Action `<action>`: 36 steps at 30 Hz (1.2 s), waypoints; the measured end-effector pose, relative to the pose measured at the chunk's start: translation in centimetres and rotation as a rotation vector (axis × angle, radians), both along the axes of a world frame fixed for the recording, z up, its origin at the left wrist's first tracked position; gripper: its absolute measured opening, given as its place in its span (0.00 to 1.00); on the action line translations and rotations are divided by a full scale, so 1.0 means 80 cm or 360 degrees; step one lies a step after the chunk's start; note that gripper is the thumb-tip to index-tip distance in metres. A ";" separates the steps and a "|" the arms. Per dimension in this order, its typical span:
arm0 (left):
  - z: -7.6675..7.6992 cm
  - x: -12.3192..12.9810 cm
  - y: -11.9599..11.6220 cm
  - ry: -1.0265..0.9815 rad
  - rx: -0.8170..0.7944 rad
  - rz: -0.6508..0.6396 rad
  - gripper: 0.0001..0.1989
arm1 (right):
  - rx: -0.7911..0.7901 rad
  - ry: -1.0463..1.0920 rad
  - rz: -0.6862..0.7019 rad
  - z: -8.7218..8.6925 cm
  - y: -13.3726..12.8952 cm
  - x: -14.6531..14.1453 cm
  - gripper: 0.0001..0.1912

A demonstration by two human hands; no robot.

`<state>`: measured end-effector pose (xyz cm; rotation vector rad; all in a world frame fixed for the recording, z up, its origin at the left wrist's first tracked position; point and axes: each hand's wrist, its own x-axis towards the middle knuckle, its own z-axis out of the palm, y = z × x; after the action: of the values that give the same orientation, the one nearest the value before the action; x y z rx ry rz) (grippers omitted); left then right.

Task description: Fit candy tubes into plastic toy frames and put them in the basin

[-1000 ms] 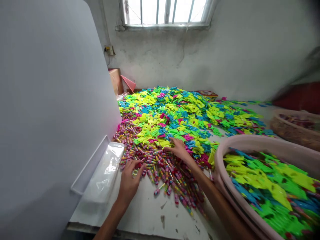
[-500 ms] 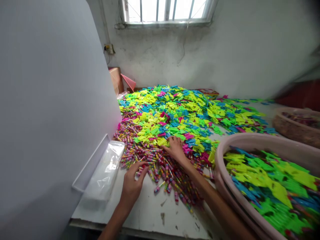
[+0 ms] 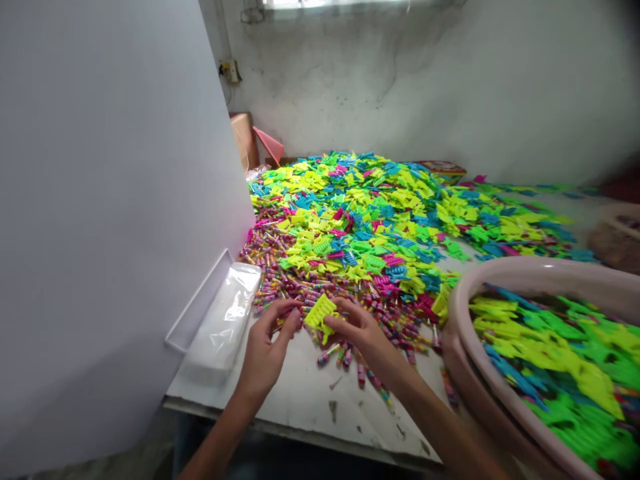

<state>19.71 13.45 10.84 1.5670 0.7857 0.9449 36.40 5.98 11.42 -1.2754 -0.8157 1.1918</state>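
Observation:
My right hand (image 3: 360, 332) holds a yellow-green plastic comb-shaped piece (image 3: 320, 319) by its edge, just above the table. My left hand (image 3: 267, 343) is next to that piece, fingers pinched on a small striped tube, partly hidden by the fingertips. Under and beyond both hands lies a spread of striped candy-like tubes (image 3: 280, 280). Farther back is a large heap of neon yellow, green, blue and pink plastic pieces (image 3: 360, 213).
A pink plastic basin (image 3: 520, 270) full of similar pieces stands at the right, close to my right arm. A folded clear plastic bag (image 3: 223, 327) lies at the left, beside a tall white board (image 3: 100, 200). A woven basket (image 3: 617, 243) sits at the far right, on the white table (image 3: 320, 417).
My right hand has lifted a yellow-green piece from the heap, and my hands have moved closer together. The whole scene sits lower and slightly rightward in view, with less of the window showing.

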 end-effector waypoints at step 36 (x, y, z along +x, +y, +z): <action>0.031 -0.011 -0.022 0.0100 -0.0257 -0.0335 0.19 | 0.0019 -0.0333 0.0143 0.022 -0.047 -0.016 0.17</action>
<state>18.84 11.71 13.34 1.5099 0.7069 0.6663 35.16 2.25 13.17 -1.3814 -1.0406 1.1341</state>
